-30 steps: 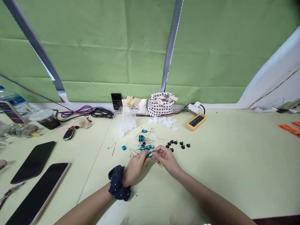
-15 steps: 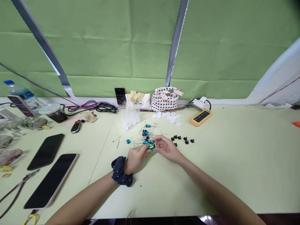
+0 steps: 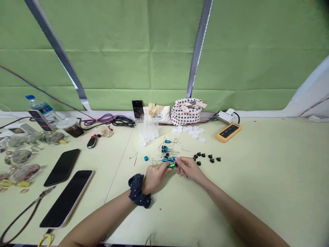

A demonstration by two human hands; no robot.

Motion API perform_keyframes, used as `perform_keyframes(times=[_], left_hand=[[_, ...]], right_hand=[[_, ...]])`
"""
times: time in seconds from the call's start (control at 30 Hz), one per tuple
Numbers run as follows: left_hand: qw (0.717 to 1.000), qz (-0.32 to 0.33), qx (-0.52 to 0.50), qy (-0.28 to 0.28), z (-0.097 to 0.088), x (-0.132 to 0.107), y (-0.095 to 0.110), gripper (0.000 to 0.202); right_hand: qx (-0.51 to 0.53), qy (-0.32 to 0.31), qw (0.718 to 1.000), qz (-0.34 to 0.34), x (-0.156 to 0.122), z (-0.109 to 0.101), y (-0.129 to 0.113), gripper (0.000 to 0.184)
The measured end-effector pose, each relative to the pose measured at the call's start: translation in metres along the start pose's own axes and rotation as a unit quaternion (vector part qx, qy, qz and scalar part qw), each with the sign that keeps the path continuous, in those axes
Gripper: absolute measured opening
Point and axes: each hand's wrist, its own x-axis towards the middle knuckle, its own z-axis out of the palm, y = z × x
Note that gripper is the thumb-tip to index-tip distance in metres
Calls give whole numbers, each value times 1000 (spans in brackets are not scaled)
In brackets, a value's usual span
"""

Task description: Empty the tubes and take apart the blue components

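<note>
My left hand [image 3: 155, 176], with a dark blue scrunchie [image 3: 138, 195] on the wrist, pinches a small green cylindrical part [image 3: 171, 165] just above the pale green table [image 3: 257, 178]. My right hand [image 3: 189, 169] meets it from the right, fingertips pinched on the same part's right end. Just beyond the fingers lies a heap of blue cylindrical parts and thin wire leads [image 3: 167, 151]. A single blue bead-like part [image 3: 146, 158] lies to the left. Several small black knobs [image 3: 207, 157] are scattered right of my right hand.
White round caps [image 3: 190, 131], clear plastic cups [image 3: 147, 132], a yellow meter [image 3: 228, 132] and two cloth bags [image 3: 186, 111] stand behind the parts. Two black phones [image 3: 67, 197] lie at left, with a key fob [image 3: 92, 142], cables, a bottle [image 3: 41, 106] and jars.
The view has swung to the left and slightly down, so more of the left table shows. Both hands keep pinching the green part at the same spot by the heap.
</note>
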Motion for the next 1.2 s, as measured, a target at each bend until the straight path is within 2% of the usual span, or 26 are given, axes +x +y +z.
perform_keyframes(times=[0.07,0.13,0.3,0.4,0.47,0.57,0.63,0.73,0.8,0.87,0.93,1.03,1.1,1.2], left_hand=[[1000,-9,0,11,0,0,-1,21],[1000,-21,3,19,-1,1,-2,20],[1000,-6,-1,18,-1,2,-2,20],[1000,-14,1,22,1,1,-3,21],[1000,-14,4,20,2,1,-4,21],[1000,-1,4,11,3,0,-5,22],[1000,1,5,4,3,1,-4,22],[1000,-4,0,3,2,2,-3,20],[1000,-3,-5,5,2,2,-3,20],[1000,3,-4,7,2,2,-3,21],[1000,6,-2,7,2,1,-5,21],[1000,-3,-5,9,3,1,-6,21],[1000,-3,-8,6,3,2,-7,20],[1000,8,-7,0,3,1,-7,20]], right_hand=[[1,0,999,-33,0,0,0,33],[22,5,997,-68,1,0,-1,39],[8,2,1000,15,2,2,0,40],[32,-17,998,-48,2,1,0,35],[52,-15,995,-78,1,-1,0,49],[23,-15,999,-18,2,-2,2,39],[-9,-21,1000,7,2,-3,3,39],[1,-35,998,-57,1,-5,2,34],[21,-26,996,-79,1,-5,1,44],[15,-12,999,-35,2,-4,1,37],[6,-14,1000,12,3,-4,2,38],[35,-35,998,-24,3,-5,2,34],[61,-29,996,-51,3,-5,0,46],[37,-17,999,4,3,-3,-2,39]])
